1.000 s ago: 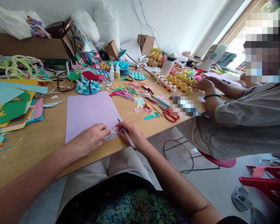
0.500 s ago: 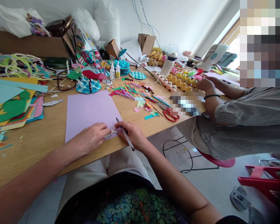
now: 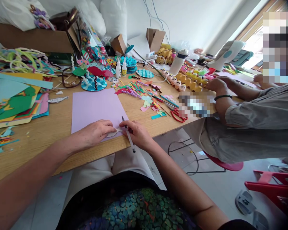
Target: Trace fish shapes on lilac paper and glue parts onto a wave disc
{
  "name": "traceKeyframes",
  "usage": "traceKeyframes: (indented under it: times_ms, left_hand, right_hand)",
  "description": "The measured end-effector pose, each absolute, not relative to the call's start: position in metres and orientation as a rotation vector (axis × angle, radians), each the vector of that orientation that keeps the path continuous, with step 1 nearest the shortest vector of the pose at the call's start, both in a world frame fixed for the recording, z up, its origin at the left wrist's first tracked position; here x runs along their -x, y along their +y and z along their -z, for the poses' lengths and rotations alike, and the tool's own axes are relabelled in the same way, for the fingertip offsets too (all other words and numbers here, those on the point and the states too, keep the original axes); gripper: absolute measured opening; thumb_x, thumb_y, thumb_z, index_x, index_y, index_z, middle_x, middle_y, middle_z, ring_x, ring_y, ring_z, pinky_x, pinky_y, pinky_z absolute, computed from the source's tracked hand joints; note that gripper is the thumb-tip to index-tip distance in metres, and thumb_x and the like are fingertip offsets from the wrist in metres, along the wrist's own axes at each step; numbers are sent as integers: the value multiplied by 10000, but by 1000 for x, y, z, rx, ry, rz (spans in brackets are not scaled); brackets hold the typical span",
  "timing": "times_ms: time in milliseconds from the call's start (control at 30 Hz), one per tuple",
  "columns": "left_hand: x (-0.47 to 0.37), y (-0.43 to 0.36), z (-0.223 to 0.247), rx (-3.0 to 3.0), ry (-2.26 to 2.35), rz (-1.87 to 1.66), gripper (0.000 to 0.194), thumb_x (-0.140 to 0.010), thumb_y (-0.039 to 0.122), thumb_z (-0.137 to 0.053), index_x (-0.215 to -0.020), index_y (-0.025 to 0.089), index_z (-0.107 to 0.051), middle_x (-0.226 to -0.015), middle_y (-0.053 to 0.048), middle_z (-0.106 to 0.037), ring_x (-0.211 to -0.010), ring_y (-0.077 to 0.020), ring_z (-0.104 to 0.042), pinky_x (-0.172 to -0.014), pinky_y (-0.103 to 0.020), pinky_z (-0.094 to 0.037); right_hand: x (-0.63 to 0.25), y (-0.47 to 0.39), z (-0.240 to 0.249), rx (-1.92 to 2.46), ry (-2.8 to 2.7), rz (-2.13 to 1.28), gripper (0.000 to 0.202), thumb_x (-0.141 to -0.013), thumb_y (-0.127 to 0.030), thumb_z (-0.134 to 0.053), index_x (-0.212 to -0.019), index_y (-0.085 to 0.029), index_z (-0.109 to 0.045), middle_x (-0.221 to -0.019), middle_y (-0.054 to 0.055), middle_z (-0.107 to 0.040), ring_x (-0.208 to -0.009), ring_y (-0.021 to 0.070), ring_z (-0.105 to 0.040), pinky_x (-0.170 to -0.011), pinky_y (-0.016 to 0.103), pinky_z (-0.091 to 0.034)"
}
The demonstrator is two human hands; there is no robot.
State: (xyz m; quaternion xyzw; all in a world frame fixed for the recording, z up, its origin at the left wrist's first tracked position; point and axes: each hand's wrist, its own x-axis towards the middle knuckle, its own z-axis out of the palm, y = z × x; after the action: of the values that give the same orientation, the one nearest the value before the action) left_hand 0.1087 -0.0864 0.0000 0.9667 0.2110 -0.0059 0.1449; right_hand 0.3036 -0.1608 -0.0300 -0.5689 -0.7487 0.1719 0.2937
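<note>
A sheet of purple paper (image 3: 93,108) lies at the table's front edge, and on its near right corner is a small pale fish-shaped paper cutout (image 3: 112,134). My left hand (image 3: 96,131) rests on the sheet, its fingers together and the fingertips pressed on the cutout. In my right hand (image 3: 140,134) a clear-barrelled pen (image 3: 130,139) is tucked slantwise, one dark end pointing up. The right fingertips are at the cutout's tail end; their exact contact is hidden. A similar fish cutout (image 3: 58,99) lies to the left of the sheet.
Coloured paper (image 3: 16,92) is stacked at left. Behind the sheet stand a blue fish ornament (image 3: 94,84) and glue bottles (image 3: 118,69). Paper scraps (image 3: 147,103) and red-handled scissors (image 3: 179,115) lie at right. Beyond them, a co-worker's hands (image 3: 217,84) rest at the table.
My view has shifted slightly, so the table sits a little further right and higher. My left fingers have slid slightly along the cutout and show more of it; the pen stays in my right hand.
</note>
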Motion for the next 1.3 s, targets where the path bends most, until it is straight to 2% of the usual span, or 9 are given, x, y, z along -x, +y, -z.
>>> traceKeyframes:
  times_ms: [233,500,800,1300]
  left_hand:
    - [-106,-79,0,-2740,567,-2,421,-762,71,-377,-1047,235,-641,-990,-24,-600,-950,-145,-556,-861,-248,-415]
    - [-106,-81,-1,-2775,571,22,423,-750,51,-398,-1065,204,-634,-1011,-39,-602,-968,-155,-553,-869,-252,-415]
    - [-105,-81,3,-2819,539,-64,402,-778,63,-379,-1041,223,-637,-977,-30,-616,-932,-145,-565,-846,-251,-438]
    - [-106,-85,3,-2793,549,-77,368,-796,70,-378,-1012,185,-652,-969,-61,-619,-913,-164,-572,-830,-278,-452]
  right_hand:
    - [-302,-160,29,1520,-1999,-477,269,-785,-112,-542,-1024,-214,-611,-737,1,-593,-721,139,-518,-673,233,-383]
    - [-303,-160,31,1521,-2000,-468,236,-800,-152,-539,-1017,-214,-608,-698,-3,-564,-724,142,-503,-666,231,-369]
    - [-302,-160,30,1507,-2012,-447,242,-796,-128,-533,-1012,-203,-612,-716,3,-583,-721,140,-512,-680,227,-375]
    - [-302,-160,31,1511,-2025,-427,246,-795,-129,-526,-1014,-205,-609,-755,13,-614,-735,149,-525,-683,236,-382]
